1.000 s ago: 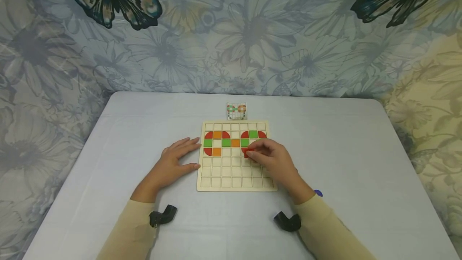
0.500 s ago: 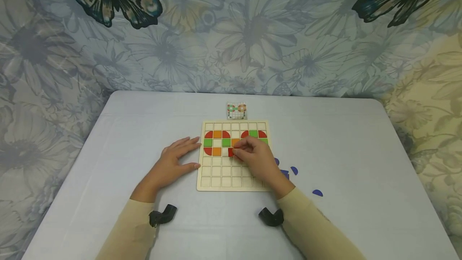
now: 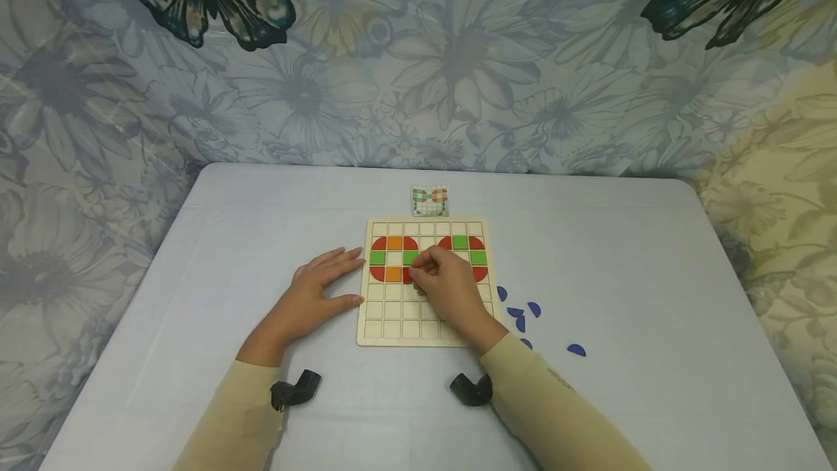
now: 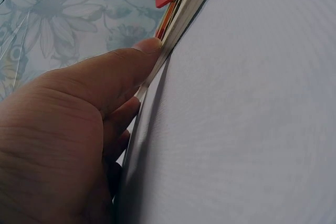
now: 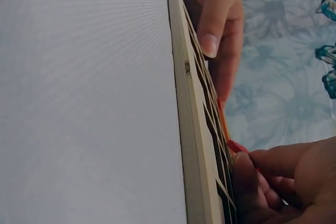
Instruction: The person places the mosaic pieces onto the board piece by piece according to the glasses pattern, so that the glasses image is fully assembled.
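Head view first: at the left we see the left hand (image 3: 314, 293) lying flat on the bench (image 3: 196, 253), fingers straight and spread, their tips against the left edge of the wooden grid board (image 3: 428, 282) — the left wrist view shows the thumb pressed on that edge. The board sits mid-bench and carries red, orange and green tiles in its far rows. Over its middle we find the right hand (image 3: 445, 289), fingertips pinched together on a red tile (image 3: 408, 276) — the piece sits at the third row, just right of an orange tile (image 3: 392, 274) and tilted above the board in the left wrist view. Beyond the board lies a small pattern card (image 3: 429, 200). To the right, blue pieces (image 3: 526, 311) lie scattered on the bench near the board's right edge.
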{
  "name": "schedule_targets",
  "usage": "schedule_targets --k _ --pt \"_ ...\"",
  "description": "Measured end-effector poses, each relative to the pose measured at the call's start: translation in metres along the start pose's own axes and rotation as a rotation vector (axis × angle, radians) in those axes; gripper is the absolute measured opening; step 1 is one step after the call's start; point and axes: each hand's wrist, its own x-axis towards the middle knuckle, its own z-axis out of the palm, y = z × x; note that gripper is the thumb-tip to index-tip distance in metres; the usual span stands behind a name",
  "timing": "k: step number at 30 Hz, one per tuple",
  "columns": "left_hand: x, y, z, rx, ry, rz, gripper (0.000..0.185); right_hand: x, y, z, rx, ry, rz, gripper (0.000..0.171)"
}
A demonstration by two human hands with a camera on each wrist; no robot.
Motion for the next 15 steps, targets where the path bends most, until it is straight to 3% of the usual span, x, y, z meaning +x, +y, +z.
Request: schedule_targets --k 15 --pt "0.0003 -0.0008 -0.0006 -0.005 -0.001 0.003 0.067 0.0006 -0.0067 0.0035 -0.006 0.040 0.025 0.007"
